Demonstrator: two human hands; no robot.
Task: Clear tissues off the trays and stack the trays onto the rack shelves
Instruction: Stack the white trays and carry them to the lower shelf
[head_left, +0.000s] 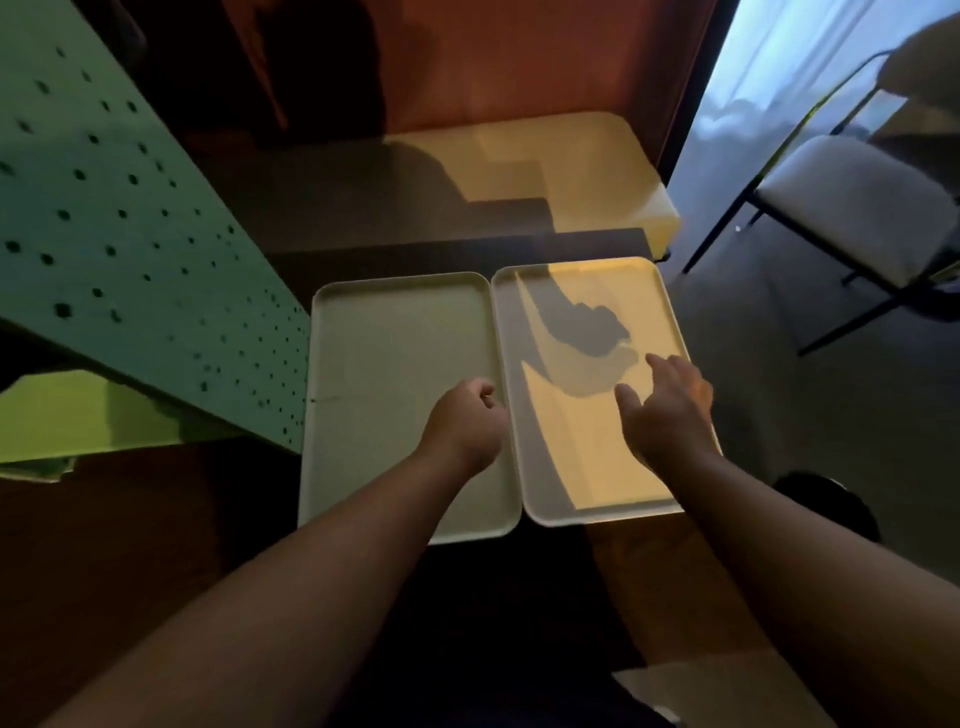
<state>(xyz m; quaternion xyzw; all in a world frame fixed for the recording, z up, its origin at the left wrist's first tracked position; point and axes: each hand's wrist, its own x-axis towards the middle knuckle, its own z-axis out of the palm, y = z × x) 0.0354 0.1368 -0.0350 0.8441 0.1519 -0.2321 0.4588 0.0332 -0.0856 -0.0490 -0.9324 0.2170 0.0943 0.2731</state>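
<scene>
Two pale rectangular trays lie side by side on a dark surface. The left tray is in shade; the right tray is lit yellow and carries my hand's shadow. No tissue shows on either tray. My left hand hovers over the left tray's right rim with its fingers curled shut; nothing is visible in it. My right hand is above the right tray near its right edge, fingers spread and holding nothing. A further pale tray sits beyond them on a lower level.
A green perforated metal panel of the rack slopes along the left, with a lime-green shelf below it. A black-framed chair with a white seat stands at the right. A dark round object lies on the floor.
</scene>
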